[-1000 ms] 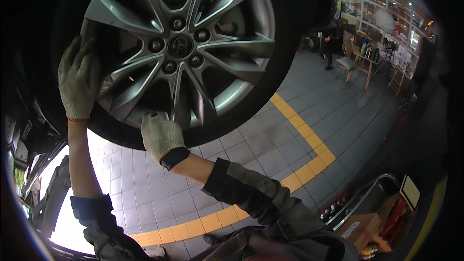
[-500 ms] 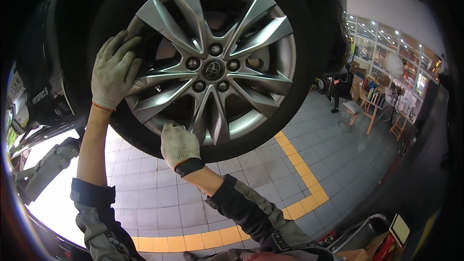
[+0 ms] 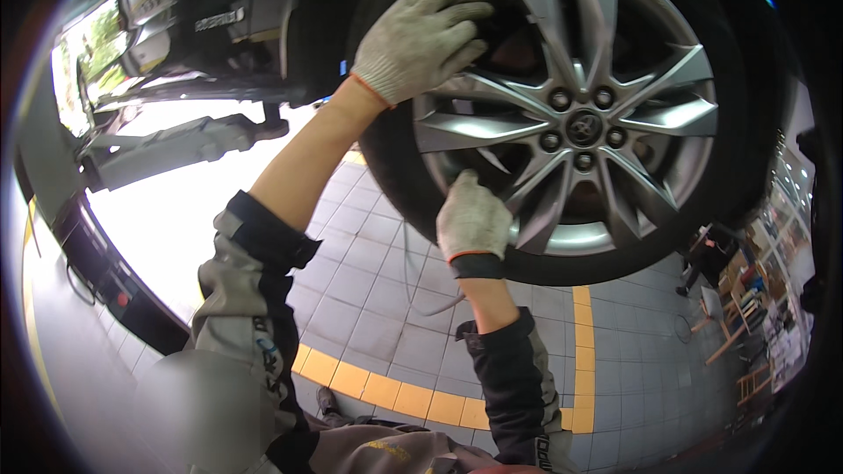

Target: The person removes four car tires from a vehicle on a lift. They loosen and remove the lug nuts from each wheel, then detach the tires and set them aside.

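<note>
My gloved left hand (image 3: 420, 35) lay spread, fingers loose, on the upper left rim of the silver alloy wheel (image 3: 571, 114), which filled the upper right of the frame; my gloved right hand (image 3: 472, 218) pressed its lower left spokes, its fingers curled against them.

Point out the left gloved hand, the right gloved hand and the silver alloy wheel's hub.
left gloved hand (image 3: 420, 35), head view, back of the glove
right gloved hand (image 3: 474, 218), head view, back of the glove
silver alloy wheel's hub (image 3: 584, 128), head view, centre cap
</note>
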A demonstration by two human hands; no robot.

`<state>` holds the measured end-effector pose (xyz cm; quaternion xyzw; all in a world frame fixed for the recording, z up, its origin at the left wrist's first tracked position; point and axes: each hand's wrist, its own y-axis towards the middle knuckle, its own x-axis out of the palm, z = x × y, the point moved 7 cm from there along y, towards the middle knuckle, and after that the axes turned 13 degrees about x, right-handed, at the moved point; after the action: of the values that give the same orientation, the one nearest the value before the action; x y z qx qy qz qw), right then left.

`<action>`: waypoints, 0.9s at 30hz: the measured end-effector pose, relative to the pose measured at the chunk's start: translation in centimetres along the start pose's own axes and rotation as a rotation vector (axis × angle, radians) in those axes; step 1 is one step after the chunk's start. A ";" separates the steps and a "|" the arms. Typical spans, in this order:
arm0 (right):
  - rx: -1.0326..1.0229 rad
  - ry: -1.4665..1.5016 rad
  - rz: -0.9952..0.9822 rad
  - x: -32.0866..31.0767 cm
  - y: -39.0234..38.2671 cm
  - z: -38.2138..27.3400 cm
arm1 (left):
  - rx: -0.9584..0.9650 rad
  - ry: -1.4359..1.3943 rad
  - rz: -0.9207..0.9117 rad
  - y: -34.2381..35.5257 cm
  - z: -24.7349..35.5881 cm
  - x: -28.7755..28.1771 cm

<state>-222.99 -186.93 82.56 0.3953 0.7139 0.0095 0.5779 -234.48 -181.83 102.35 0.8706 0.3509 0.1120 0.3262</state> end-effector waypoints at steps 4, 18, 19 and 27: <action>0.024 -0.018 -0.055 -0.4 -0.2 0.0 | -0.013 0.032 0.021 -0.3 0.1 -0.1; 0.006 -0.031 -0.004 -0.2 -0.2 -0.1 | -0.001 0.079 0.022 -0.8 0.3 -0.3; 0.008 -0.037 -0.011 -0.1 -0.1 -0.1 | 0.005 0.085 0.025 -0.8 0.4 -0.5; 0.050 -0.051 -0.075 -0.2 -0.2 0.1 | 0.019 -0.106 0.110 0.4 0.7 -2.2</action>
<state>-222.98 -187.20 82.61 0.3826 0.7132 -0.0400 0.5860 -235.54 -183.85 102.12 0.8963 0.2858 0.0804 0.3294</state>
